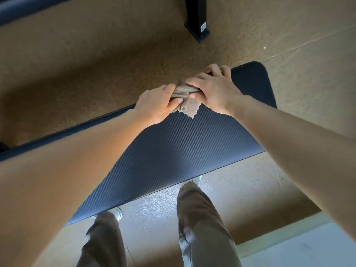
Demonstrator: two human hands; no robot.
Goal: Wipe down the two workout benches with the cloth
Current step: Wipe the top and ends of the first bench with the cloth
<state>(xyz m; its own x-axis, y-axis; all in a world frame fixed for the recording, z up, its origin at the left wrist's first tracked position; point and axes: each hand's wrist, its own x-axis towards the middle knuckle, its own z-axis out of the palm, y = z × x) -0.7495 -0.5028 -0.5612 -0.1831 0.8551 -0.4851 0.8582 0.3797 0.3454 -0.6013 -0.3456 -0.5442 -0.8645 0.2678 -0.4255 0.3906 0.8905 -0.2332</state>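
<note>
As the bunched cloth (185, 101) is pinched at its left end by the left hand (156, 105), thumb and fingers curled, its right end is gripped by the right hand (213, 91). Cloth is held at the bench pad's (183, 151) far edge, near its right end; most of the pad lies leftward and nearer.

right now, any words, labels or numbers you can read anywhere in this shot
No text here can be read.
White sticker on the black post: too small and blurred to read.
Bench pad and cloth: no print visible.
</note>
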